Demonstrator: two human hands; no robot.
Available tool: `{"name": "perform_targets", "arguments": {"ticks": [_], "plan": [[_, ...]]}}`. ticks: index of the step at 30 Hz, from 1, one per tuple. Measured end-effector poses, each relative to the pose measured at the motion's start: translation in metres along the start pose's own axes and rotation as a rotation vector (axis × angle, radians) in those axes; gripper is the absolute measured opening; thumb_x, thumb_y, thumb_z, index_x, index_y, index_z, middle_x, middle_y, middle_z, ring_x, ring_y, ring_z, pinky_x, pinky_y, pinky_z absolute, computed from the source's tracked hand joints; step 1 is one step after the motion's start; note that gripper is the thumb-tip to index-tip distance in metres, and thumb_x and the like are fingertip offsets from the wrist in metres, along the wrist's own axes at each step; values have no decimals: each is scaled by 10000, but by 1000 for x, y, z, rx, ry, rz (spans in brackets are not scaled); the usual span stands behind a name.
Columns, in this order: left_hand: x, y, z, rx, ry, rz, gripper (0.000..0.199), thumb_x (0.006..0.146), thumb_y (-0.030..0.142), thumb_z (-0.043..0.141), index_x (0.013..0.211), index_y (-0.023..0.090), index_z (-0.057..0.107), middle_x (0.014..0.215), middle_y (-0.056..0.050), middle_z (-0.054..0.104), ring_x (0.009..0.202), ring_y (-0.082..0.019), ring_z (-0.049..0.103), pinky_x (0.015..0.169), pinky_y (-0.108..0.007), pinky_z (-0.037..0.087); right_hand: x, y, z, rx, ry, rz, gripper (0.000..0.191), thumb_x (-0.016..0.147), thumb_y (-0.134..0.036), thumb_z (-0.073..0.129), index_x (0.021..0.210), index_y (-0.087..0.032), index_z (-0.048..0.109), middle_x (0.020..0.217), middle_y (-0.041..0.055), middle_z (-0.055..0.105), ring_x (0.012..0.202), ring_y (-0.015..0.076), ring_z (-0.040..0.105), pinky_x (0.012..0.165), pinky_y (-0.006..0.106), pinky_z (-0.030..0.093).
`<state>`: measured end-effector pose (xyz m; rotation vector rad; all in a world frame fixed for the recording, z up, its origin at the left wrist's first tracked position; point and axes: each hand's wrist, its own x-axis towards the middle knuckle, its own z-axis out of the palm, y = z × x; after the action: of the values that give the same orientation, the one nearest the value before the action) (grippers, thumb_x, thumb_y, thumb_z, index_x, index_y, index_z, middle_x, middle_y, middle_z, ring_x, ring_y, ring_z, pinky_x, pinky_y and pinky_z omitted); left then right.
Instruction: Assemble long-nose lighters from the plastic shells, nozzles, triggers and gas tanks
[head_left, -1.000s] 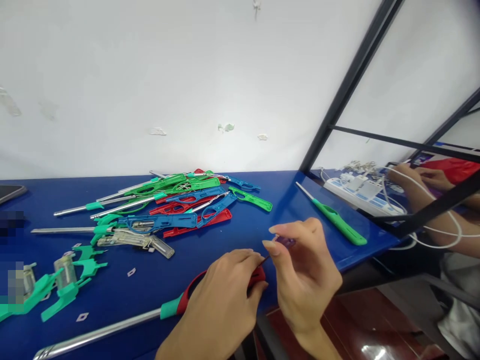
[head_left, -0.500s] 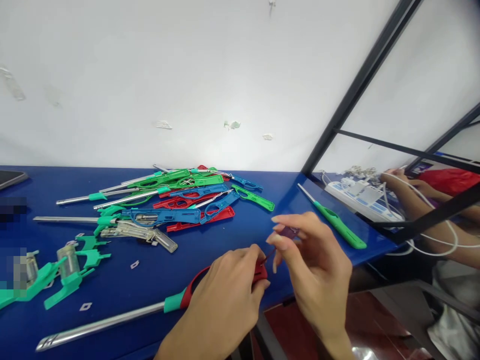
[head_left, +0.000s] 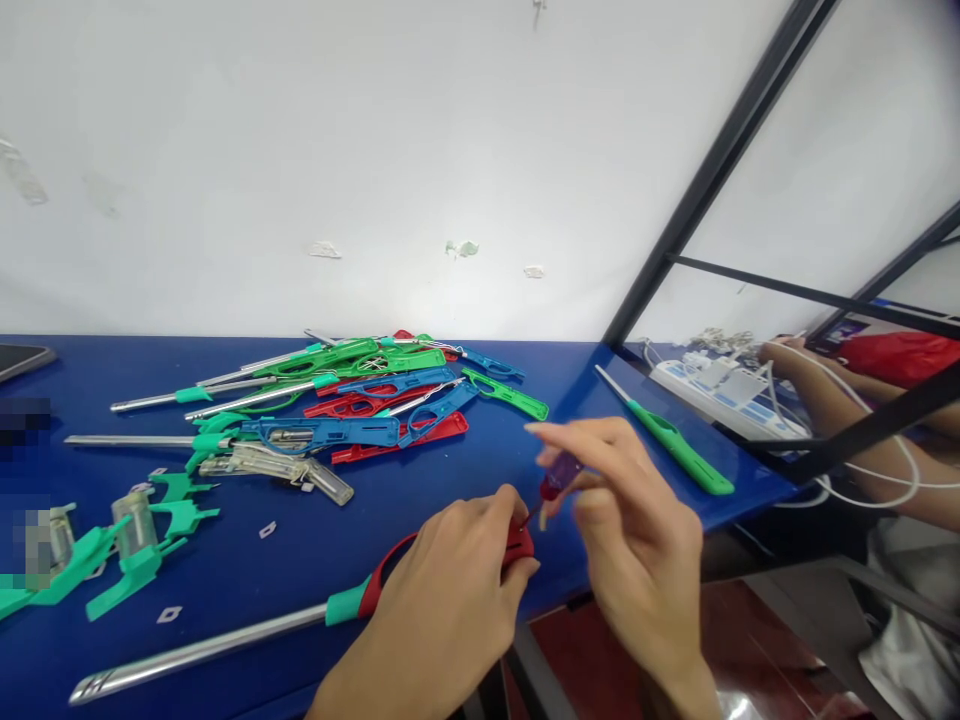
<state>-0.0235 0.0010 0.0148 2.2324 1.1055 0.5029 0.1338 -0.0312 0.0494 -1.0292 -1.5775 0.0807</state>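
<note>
My left hand (head_left: 442, 590) is closed over the red handle of a long-necked lighter (head_left: 367, 597), pressing it to the blue table. The lighter's metal tube points to the lower left, and its teal collar shows beside my wrist. In my right hand (head_left: 630, 540) is a small screwdriver (head_left: 559, 475) with a dark purple-red handle, held between the fingers. Its thin shaft slants down to the end of the red handle, by my left fingertips. My right thumb is slightly blurred and off the screwdriver handle.
Behind lies a pile of lighter shells and tubes (head_left: 360, 390). Teal parts with clear tanks (head_left: 139, 550) sit at left, near small white pieces (head_left: 169, 614). A green lighter (head_left: 675, 445) lies at right, before a black frame (head_left: 720, 160), a power strip (head_left: 739, 395) and another person's arm (head_left: 840, 430).
My right thumb has moved down off the screwdriver handle and the fingers have opened, showing more of the handle. My left hand keeps the lighter in place.
</note>
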Motion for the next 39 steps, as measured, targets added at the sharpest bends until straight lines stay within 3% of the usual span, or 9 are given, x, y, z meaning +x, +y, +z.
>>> {"name": "perform_targets", "arguments": {"ticks": [3, 8, 13, 19, 22, 25, 30, 35, 39], "plan": [[0, -1, 0, 0, -4, -1, 187, 999, 183, 716, 1140, 287, 651, 1131, -31, 794, 1080, -362, 773, 880, -475, 575, 0, 1, -2, 69, -40, 48, 387, 1125, -154, 579, 1311, -395, 818, 1153, 17, 811, 920, 189, 747, 649, 302, 604], [-1, 0, 0, 6, -7, -1, 245, 1010, 187, 712, 1226, 292, 666, 1166, -50, 795, 1132, -380, 766, 927, -522, 591, 1, 4, -3, 48, 133, 29, 267, 974, -119, 818, 1116, -342, 847, 987, -20, 772, 807, 149, 663, 599, 256, 562], [1, 1, 0, 14, -14, 12, 328, 1016, 182, 707, 1322, 295, 673, 1218, -67, 801, 1154, -387, 768, 950, -553, 609, 3, 5, -8, 76, 7, 63, 293, 1097, -165, 656, 1207, -350, 855, 1187, 18, 829, 1069, 208, 769, 866, 348, 659], [1, -2, 1, 19, -6, 3, 485, 1019, 210, 721, 1481, 326, 628, 1296, -79, 797, 1207, -394, 757, 995, -579, 609, 3, 11, -3, 155, 175, 35, 256, 954, -169, 862, 1122, -362, 883, 971, 10, 771, 910, 204, 719, 709, 319, 624], [-1, -2, 1, 19, 1, 2, 478, 1014, 223, 732, 1469, 342, 644, 1317, -63, 795, 1221, -392, 756, 986, -567, 621, 2, 12, -9, 106, 57, 68, 281, 1087, -256, 712, 1313, -369, 834, 1132, 38, 757, 1041, 211, 730, 844, 346, 631], [-2, -1, 2, 21, 9, -3, 447, 1010, 235, 741, 1438, 340, 663, 1306, -56, 798, 1211, -394, 760, 981, -566, 623, 1, 12, -13, 193, -41, 91, 368, 1134, -170, 604, 1359, -385, 802, 1202, 20, 789, 1064, 186, 765, 906, 336, 642], [-1, -1, 3, 13, 12, 9, 429, 1006, 201, 729, 1407, 340, 664, 1269, -38, 805, 1191, -383, 762, 981, -563, 616, 3, 12, -7, 123, 90, 8, 345, 964, -126, 845, 1207, -371, 850, 989, -18, 739, 904, 166, 685, 773, 285, 606], [-2, -1, 2, 8, 11, 14, 385, 1004, 188, 723, 1358, 333, 683, 1229, -37, 807, 1151, -388, 764, 947, -556, 614, 1, 11, -7, 193, -65, 78, 327, 1127, -188, 619, 1325, -366, 808, 1181, 28, 809, 1070, 211, 752, 860, 348, 646], [-2, -1, 0, -8, 1, 7, 384, 1020, 190, 709, 1372, 342, 681, 1273, -27, 800, 1185, -372, 754, 969, -539, 599, 0, 8, -5, 196, 79, -4, 294, 1010, -99, 766, 1165, -340, 829, 975, -15, 790, 906, 179, 701, 762, 293, 612]]}}
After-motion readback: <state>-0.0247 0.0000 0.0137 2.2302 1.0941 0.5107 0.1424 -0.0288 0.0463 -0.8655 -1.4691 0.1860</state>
